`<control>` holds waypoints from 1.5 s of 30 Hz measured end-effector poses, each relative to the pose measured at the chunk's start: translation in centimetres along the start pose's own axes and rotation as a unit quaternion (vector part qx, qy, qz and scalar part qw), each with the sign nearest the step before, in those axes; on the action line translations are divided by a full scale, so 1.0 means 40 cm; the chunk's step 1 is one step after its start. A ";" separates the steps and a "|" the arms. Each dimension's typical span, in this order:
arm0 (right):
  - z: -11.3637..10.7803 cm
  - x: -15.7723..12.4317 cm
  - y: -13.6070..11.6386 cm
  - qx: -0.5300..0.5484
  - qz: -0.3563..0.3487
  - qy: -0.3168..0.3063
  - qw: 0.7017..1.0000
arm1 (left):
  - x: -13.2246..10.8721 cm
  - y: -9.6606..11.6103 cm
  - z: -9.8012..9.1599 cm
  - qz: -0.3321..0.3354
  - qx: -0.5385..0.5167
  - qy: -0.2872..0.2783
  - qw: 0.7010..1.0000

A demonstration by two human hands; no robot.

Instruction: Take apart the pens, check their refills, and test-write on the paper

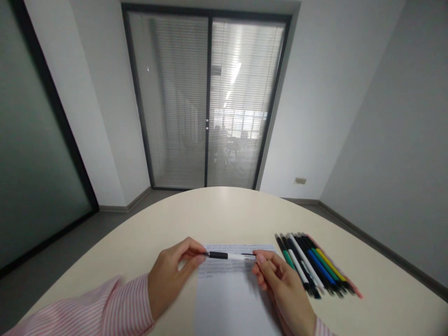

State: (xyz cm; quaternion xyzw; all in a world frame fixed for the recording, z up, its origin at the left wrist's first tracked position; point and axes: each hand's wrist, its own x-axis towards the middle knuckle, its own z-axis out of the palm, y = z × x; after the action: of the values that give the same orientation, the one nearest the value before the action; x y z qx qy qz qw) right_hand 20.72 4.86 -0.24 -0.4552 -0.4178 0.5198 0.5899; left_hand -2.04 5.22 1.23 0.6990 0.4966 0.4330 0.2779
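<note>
A pen (227, 256) with a black grip and a white barrel is held level between my two hands, over a printed sheet of paper (227, 298). My left hand (175, 273) pinches the pen's black tip end between thumb and fingers. At the other end, my right hand (280, 282) has its thumb and curled fingers closed on the white barrel, hiding that end. Several pens (311, 263) in black, white, green, blue, yellow and pink lie side by side in a slanted row just right of my right hand.
The round cream table (150, 238) curves away in front of me. Beyond it stand a dark-framed glass door with blinds (206, 102) and white walls (315, 93). A frosted glass panel (35, 154) is at the left.
</note>
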 end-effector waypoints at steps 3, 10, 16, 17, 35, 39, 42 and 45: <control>-0.002 0.000 -0.001 -0.002 0.000 -0.002 1.000 | 0.002 -0.003 -0.001 0.005 0.016 -0.016 1.000; -0.004 -0.003 0.002 -0.011 -0.002 -0.001 1.000 | 0.000 0.000 -0.002 0.021 0.012 0.007 1.000; -0.002 0.001 0.000 -0.023 -0.009 -0.003 1.000 | 0.003 -0.007 0.001 0.010 -0.007 -0.033 0.999; -0.002 0.000 -0.001 -0.023 -0.010 -0.001 1.000 | 0.003 -0.009 0.002 0.010 -0.029 -0.034 0.999; -0.006 -0.006 0.001 -0.015 0.001 -0.003 1.000 | 0.008 -0.009 -0.003 0.012 -0.051 -0.001 0.999; -0.003 -0.003 0.001 -0.019 0.002 -0.002 1.000 | 0.005 -0.004 -0.006 0.021 -0.016 -0.003 1.000; -0.004 -0.001 0.001 -0.016 0.005 -0.001 1.000 | 0.004 -0.007 -0.005 0.011 -0.033 -0.026 0.999; -0.006 -0.001 0.000 -0.022 0.007 -0.006 1.000 | 0.003 -0.006 -0.003 0.027 -0.053 -0.039 0.997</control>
State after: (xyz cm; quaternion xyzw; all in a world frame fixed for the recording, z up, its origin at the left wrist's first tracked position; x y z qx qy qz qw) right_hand 20.96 4.78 -0.31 -0.4681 -0.4296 0.5168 0.5738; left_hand -2.23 5.42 1.14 0.7128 0.4430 0.4380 0.3222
